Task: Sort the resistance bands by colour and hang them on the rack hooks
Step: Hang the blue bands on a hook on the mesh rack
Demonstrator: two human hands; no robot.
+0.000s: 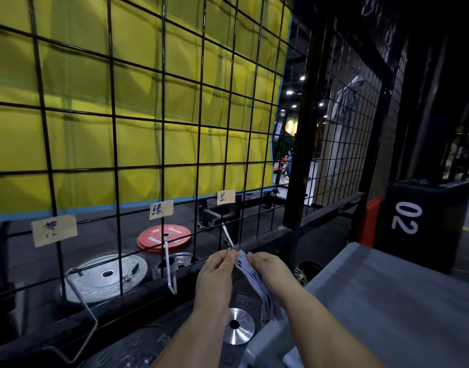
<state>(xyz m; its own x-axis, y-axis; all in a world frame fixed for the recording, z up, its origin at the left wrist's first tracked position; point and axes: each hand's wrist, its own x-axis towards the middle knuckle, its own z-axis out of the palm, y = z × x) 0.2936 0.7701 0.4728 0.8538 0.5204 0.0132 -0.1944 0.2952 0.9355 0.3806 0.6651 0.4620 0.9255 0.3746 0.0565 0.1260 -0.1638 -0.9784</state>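
Note:
A black wire grid rack fills the view, with three metal hooks along its lower part. Paper labels sit above them: a left label, a middle label and a right label. My left hand and my right hand pinch the top of a bundle of pale blue resistance bands right at the tip of the right hook. The bands hang down between my forearms. The middle hook and the left hook carry nothing.
Behind the grid lie a red weight plate and silver plates on a dark floor. A grey surface lies to my right, and a black box marked 02 stands beyond it. A yellow padded wall is behind the rack.

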